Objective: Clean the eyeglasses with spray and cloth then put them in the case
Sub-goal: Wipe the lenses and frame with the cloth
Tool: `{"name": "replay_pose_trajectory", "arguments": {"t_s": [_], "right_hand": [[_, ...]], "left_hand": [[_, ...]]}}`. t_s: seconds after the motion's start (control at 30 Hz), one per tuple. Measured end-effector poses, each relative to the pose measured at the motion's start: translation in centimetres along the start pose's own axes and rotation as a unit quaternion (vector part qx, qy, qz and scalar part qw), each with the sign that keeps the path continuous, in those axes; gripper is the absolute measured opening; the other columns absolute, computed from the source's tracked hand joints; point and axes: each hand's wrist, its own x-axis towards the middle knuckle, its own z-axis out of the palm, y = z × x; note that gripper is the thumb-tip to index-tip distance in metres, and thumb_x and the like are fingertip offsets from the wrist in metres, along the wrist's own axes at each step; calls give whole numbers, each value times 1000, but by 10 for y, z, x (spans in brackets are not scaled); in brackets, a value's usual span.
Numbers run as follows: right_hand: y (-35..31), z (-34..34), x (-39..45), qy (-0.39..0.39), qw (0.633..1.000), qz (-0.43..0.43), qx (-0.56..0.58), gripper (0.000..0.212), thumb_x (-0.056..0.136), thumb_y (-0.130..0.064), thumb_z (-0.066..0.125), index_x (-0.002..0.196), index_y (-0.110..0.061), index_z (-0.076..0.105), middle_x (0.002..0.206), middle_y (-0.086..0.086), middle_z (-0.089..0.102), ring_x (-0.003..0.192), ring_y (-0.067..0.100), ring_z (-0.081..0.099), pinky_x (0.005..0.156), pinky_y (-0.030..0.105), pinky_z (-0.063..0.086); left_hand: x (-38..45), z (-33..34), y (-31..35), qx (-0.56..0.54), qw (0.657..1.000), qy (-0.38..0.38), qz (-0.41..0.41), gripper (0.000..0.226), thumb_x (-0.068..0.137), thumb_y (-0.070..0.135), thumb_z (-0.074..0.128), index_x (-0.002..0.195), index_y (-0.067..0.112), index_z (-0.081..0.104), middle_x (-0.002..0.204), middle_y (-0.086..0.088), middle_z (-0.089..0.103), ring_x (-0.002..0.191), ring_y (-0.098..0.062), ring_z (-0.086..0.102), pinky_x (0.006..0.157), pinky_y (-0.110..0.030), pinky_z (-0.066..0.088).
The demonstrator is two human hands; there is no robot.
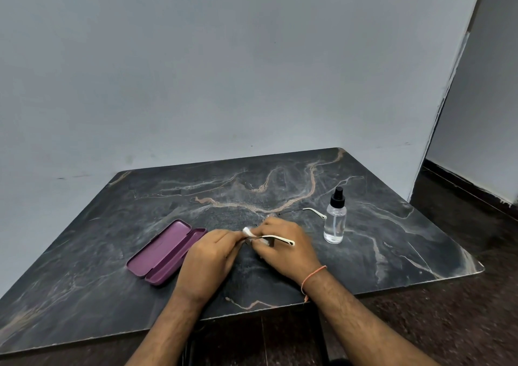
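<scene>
Both hands meet over the middle of the dark marble table (280,186). My right hand (283,242) grips the eyeglasses (280,237), whose white-tipped arms stick out to the right, one over my knuckles and one (315,212) toward the bottle. My left hand (208,256) pinches a small white cloth (248,231) against the front of the glasses; the lenses are mostly hidden by my fingers. A purple glasses case (165,250) lies open and empty just left of my left hand. A clear spray bottle (335,219) with a black nozzle stands upright to the right.
A grey wall runs behind the table's far edge. The near table edge passes under my forearms. Dark floor shows to the right and below, with a doorway corner (437,130) at the right.
</scene>
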Motion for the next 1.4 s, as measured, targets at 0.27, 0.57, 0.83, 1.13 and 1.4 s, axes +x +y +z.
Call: {"name": "replay_pose_trajectory", "arguments": {"t_s": [0.27, 0.57, 0.83, 1.13, 1.4], "right_hand": [[-1, 1, 2, 46, 996, 51, -62, 29, 96, -57, 59, 98, -35, 77, 88, -10, 66, 84, 8, 65, 74, 38, 55], [-8, -6, -3, -16, 997, 42, -56, 26, 78, -48, 64, 92, -35, 81, 87, -14, 73, 87, 5, 67, 74, 31, 53], [-8, -4, 0, 18, 995, 62, -72, 32, 87, -60, 61, 94, -34, 78, 86, -12, 69, 84, 7, 65, 72, 35, 53], [-8, -5, 0, 26, 995, 45, -81, 30, 96, -66, 54, 111, -50, 75, 87, -12, 70, 86, 5, 66, 73, 33, 53], [-12, -7, -2, 10, 993, 85, -77, 33, 78, -57, 61, 89, -31, 78, 89, -13, 73, 88, 6, 67, 76, 33, 54]], "left_hand": [[0, 1, -1, -1, 1000, -3, 0, 28, 103, 33, 60, 111, 17, 81, 103, 3, 80, 93, -14, 75, 84, -26, 59], [-1, 2, -3, -15, 1000, 3, -25, 27, 102, 34, 59, 111, 18, 80, 105, 5, 80, 94, -15, 76, 85, -31, 61], [0, 2, -2, -2, 1000, 1, -12, 25, 101, 30, 62, 112, 16, 80, 104, 3, 80, 93, -16, 76, 84, -31, 60], [-1, 3, -2, 4, 1000, 6, -2, 26, 103, 30, 59, 110, 16, 80, 101, 2, 79, 91, -18, 75, 82, -32, 58], [-1, 3, -2, -2, 1000, 10, -3, 26, 103, 31, 60, 112, 16, 80, 103, 2, 79, 92, -17, 75, 83, -32, 59]]}}
